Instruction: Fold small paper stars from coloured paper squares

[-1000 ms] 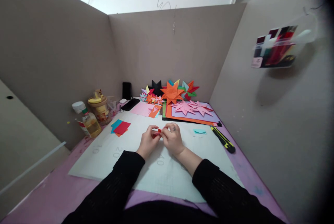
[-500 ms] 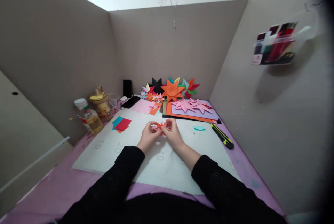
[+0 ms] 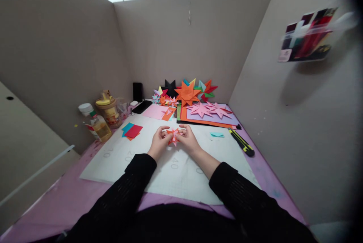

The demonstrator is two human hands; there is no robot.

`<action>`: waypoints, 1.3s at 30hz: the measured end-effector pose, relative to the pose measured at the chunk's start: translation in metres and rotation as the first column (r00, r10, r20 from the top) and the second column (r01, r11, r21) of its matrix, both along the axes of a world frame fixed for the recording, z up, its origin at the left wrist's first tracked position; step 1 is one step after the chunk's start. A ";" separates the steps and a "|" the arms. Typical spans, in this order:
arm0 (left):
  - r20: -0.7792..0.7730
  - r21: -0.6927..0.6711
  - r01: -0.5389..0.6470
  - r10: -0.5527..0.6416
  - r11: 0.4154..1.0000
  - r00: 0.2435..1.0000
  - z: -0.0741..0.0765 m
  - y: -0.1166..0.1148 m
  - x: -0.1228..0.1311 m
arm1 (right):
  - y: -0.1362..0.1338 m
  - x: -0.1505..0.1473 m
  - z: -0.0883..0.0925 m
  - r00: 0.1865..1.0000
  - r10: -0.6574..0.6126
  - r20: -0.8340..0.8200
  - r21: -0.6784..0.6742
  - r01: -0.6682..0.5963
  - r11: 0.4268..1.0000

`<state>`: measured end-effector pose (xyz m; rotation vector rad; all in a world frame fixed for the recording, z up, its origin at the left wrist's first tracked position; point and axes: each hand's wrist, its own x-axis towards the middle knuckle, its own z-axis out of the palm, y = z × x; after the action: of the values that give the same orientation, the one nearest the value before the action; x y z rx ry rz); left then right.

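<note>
Between my two hands is a small folded paper star [image 3: 174, 137] in orange and pink, its points facing up at me. My left hand [image 3: 160, 141] pinches its left side, the thumb lying on the paper. On the right side, my right hand [image 3: 188, 139] grips it with thumb and curled fingers. The star is just above a white paper sheet [image 3: 159, 171] with pencilled numbers. To the left lie red, blue and orange paper squares [image 3: 134, 131]. A folded turquoise paper piece [image 3: 217, 135] rests to the right.
A yellow-black box cutter [image 3: 241, 142] lies near the right edge. Larger paper stars [image 3: 187, 92] stand at the back, with pink stars [image 3: 210, 110] on stacked coloured sheets. A bottle [image 3: 98, 124], a jar [image 3: 109, 112] and a phone [image 3: 142, 107] are at left. Grey panels [image 3: 187, 42] enclose the desk.
My fingers have spread a little, so more of the star shows between them. The whole view has shifted slightly as my head moved.
</note>
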<state>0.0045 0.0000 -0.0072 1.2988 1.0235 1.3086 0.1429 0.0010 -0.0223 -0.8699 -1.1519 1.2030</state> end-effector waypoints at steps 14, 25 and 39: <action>-0.084 0.031 0.052 -0.049 0.998 0.995 -0.001 -0.004 0.003 | -0.003 0.005 0.005 0.933 -0.228 0.279 0.225 0.167 0.960; -0.293 0.241 -0.019 0.092 0.970 0.952 0.001 -0.008 0.001 | -0.013 0.009 0.014 0.676 -0.562 0.476 0.686 0.115 0.719; -0.454 0.326 0.026 0.133 0.945 0.881 -0.006 -0.003 -0.004 | -0.010 0.010 0.009 0.675 -0.509 0.534 0.664 0.037 0.747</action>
<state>0.0008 -0.0028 -0.0131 1.9200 1.2141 1.2656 0.1534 -0.0091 -0.0132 -0.9640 -1.7902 0.1285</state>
